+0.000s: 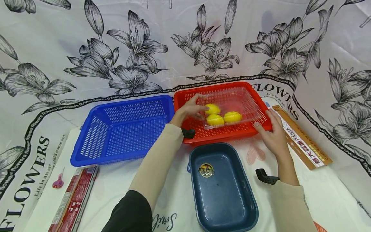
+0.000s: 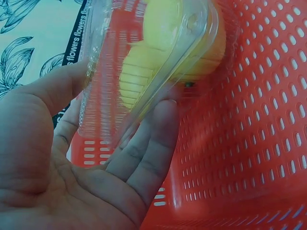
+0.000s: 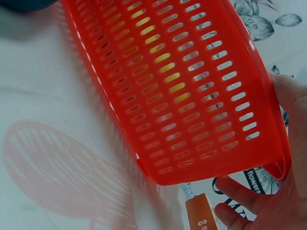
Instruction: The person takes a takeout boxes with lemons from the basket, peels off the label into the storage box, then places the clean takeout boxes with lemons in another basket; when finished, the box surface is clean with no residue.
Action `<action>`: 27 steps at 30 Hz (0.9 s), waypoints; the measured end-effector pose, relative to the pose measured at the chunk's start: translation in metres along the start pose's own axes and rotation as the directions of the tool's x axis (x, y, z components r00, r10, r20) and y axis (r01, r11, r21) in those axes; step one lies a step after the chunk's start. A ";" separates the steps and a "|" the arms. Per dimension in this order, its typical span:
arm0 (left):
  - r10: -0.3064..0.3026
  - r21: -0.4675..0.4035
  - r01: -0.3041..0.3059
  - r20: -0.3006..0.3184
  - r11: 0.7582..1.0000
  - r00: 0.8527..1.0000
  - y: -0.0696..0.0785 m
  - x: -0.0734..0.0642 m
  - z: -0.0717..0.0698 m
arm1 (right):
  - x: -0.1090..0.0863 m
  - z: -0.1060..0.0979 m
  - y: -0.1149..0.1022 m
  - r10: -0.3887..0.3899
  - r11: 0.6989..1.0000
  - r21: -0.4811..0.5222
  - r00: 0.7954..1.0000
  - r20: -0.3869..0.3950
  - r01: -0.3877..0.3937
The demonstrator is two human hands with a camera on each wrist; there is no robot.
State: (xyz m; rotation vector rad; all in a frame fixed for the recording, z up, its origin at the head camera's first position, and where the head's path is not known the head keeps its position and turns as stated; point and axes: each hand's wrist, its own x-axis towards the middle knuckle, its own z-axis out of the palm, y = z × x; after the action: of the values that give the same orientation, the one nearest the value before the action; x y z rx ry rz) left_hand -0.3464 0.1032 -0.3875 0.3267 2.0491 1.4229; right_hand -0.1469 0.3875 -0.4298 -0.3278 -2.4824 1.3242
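My left hand (image 1: pixel 191 109) grips the left end of a clear plastic box (image 1: pixel 243 101), thumb on one side and fingers on the other in the left wrist view. Three yellow lemons (image 1: pixel 233 117) lie inside, gathered toward the left and near side. The box is tilted within the red basket (image 1: pixel 221 137), whose perforated walls surround it. At the basket's right end, my right hand (image 1: pixel 273 138) holds the rim, its thumb over the edge and its fingers outside. Lemon yellow shows through the basket slots (image 3: pixel 168 72) in the right wrist view.
A blue basket (image 1: pixel 130 135) stands left of the red one. The dark blue tray (image 1: pixel 223 190) sits in front. To the right lies an orange-brown pasta box (image 1: pixel 301 137). Red packages (image 1: pixel 72 199) and a small pink item (image 1: pixel 58 183) are at the left.
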 end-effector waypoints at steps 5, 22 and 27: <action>0.008 0.025 -0.008 -0.023 1.000 1.000 0.001 0.000 0.001 | 0.001 0.000 0.000 -0.007 1.000 -0.003 1.000 -0.004 0.007; 0.082 0.221 -0.067 -0.057 0.973 0.995 -0.002 0.002 0.001 | 0.001 0.000 0.001 -0.009 1.000 -0.002 1.000 -0.005 0.009; 0.135 0.265 -0.107 -0.090 0.958 0.987 -0.003 0.002 -0.001 | 0.000 0.002 0.000 -0.006 1.000 0.003 1.000 -0.007 0.006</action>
State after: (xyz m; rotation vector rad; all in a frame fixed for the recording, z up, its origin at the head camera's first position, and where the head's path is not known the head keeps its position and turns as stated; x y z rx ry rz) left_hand -0.3483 0.1028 -0.3905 0.5024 2.3453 1.2645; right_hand -0.1475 0.3860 -0.4308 -0.3241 -2.4737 1.3216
